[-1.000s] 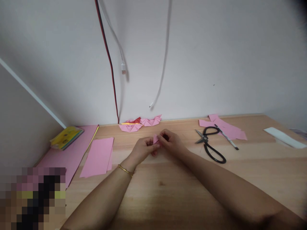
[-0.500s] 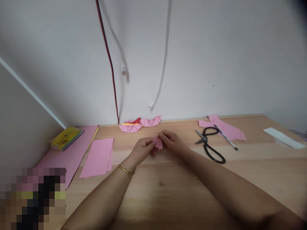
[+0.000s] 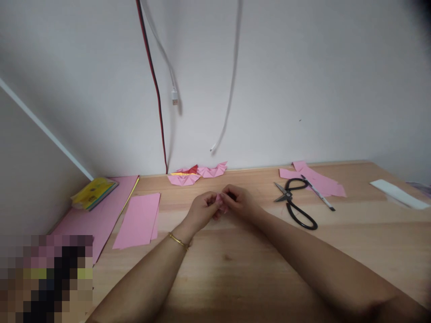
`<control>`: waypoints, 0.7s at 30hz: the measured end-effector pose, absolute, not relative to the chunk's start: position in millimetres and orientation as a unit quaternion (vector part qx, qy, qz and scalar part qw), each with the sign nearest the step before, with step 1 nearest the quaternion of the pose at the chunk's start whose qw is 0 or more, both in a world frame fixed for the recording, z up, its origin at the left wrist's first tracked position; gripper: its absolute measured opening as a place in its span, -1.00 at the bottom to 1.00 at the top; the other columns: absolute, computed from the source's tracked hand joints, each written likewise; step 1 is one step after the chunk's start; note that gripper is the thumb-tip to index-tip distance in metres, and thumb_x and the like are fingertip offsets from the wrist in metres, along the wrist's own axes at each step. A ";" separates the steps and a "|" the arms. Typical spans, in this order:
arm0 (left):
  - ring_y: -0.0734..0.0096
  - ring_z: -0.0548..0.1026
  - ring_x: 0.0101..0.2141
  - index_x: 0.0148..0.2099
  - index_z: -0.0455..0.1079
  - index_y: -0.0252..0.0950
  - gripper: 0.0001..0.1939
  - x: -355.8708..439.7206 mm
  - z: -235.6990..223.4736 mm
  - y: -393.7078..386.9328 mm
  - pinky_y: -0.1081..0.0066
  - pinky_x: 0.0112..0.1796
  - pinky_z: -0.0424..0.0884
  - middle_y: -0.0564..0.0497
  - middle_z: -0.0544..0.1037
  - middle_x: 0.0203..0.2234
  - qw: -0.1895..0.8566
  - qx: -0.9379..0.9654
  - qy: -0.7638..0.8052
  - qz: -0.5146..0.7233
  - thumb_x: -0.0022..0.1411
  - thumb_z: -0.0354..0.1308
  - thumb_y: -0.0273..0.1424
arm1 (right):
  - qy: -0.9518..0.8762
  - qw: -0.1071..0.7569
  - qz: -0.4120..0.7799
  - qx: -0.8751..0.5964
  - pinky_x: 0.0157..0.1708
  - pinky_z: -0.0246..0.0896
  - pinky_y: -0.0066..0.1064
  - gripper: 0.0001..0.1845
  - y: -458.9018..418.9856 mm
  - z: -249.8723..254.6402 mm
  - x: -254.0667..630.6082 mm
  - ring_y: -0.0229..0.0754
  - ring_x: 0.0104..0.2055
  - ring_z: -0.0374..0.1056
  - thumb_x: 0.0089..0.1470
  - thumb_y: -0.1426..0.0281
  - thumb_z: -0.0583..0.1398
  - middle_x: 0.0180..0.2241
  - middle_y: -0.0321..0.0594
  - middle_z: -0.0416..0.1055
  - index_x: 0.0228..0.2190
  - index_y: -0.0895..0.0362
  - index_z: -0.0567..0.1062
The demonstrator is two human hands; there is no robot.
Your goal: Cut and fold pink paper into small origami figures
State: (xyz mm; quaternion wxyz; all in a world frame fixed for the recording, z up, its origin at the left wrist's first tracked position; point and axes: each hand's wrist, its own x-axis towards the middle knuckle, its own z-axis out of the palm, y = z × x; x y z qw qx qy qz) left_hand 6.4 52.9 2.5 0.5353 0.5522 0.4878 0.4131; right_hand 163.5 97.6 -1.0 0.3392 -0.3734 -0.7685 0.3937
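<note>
Left hand (image 3: 202, 211) and right hand (image 3: 243, 204): fingertips pinch small folded pink paper (image 3: 224, 207) between them | folded pink paper shapes (image 3: 183, 180) look done (pointy ones!), by white wall (image 3: 286, 89) | flat pink paper sheets (image 3: 138, 220) look unfolded

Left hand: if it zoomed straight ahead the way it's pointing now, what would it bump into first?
The left hand already holds the folded paper; just past that, it would probably bump the right hand, though exact depth is hard to judge.
</note>
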 end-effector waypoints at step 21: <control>0.53 0.36 -0.62 -0.44 0.34 -0.35 -0.69 7.0 -2.1 53.9 0.51 -0.56 0.26 0.06 0.43 -0.64 0.546 0.510 0.504 0.434 0.12 0.14 -0.18 | -0.769 0.313 0.418 -0.368 -0.47 0.02 -0.48 -0.66 102.6 2.6 168.3 -0.32 -0.48 0.13 0.18 0.23 -0.01 -0.57 -0.37 0.17 -0.56 0.14 0.24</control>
